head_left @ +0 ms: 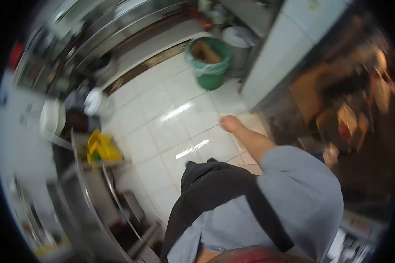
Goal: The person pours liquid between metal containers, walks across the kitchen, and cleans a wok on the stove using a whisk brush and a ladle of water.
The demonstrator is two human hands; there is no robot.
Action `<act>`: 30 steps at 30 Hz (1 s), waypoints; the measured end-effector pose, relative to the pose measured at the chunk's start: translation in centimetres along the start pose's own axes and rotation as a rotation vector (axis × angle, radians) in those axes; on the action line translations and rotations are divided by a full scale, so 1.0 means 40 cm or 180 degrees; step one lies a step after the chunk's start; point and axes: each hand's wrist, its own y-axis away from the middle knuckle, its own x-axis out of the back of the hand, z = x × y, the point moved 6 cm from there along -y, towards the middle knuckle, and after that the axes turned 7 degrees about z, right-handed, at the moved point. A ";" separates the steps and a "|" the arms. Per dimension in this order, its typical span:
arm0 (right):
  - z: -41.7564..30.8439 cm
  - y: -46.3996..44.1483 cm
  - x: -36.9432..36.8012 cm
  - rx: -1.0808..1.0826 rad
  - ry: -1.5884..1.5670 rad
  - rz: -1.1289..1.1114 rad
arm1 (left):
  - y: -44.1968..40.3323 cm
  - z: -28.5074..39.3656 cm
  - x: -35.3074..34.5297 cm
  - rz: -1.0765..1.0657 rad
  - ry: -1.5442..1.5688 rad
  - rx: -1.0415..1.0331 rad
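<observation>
My right hand (228, 123) hangs over the white tiled floor (162, 131), in front of my body and below a short grey sleeve. It looks rounded, but motion smears the fingers, so their pose and anything in them cannot be made out. No object is visible touching it. The green bin (210, 72), with a liner and cardboard inside, stands on the floor beyond this hand. My left hand is out of view. A dark apron (215, 179) covers the front of my body.
At left, a yellow bag or cloth (103, 148) lies on a metal table (85, 193). White containers (95, 101) stand behind it. A tiled pillar (278, 55) rises at right. Beyond it are blurred cardboard boxes (346, 122) and what looks like a separate hand (330, 155).
</observation>
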 end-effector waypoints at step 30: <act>0.067 -0.750 -0.127 -0.2092 0.0247 -0.0377 | -1.034 1.584 1.142 -0.0091 0.0379 -0.0824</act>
